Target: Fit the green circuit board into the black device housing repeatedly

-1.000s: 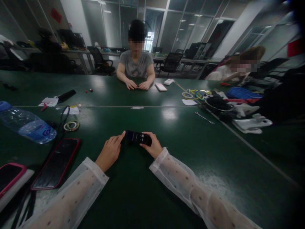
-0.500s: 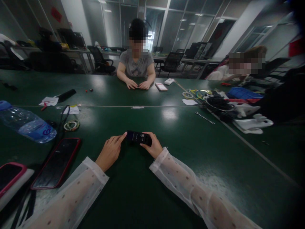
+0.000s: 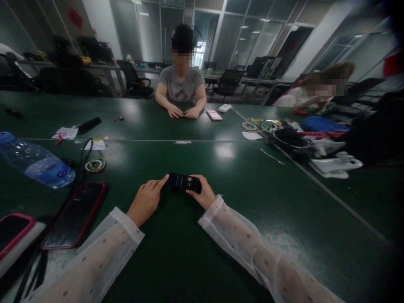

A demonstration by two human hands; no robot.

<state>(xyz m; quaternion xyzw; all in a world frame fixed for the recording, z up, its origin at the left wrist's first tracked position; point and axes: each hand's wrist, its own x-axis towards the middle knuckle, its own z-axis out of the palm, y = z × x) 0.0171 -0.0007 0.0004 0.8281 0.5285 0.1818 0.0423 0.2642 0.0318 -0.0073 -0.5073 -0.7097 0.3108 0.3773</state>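
A small black handheld device with a lit screen (image 3: pixel 179 180) is held just above or on the green table; I cannot tell which. My right hand (image 3: pixel 203 192) is closed around its right end, thumb below and fingers above. My left hand (image 3: pixel 147 200) stretches its index finger to the device's left end, the tip at or very near the edge. The other left fingers are loosely bent, with nothing visible in them. White lettering and small icons glow on the screen, too small to read.
Left of my hands lie a red-cased phone (image 3: pixel 75 216), a pink-edged phone (image 3: pixel 14 233), a water bottle (image 3: pixel 38 162) and a beaded bracelet (image 3: pixel 95 165). A wrench (image 3: pixel 272 156) and a heap of cables (image 3: pixel 292 136) are at right. Across the table (image 3: pixel 142 126) sits a person (image 3: pixel 181 86).
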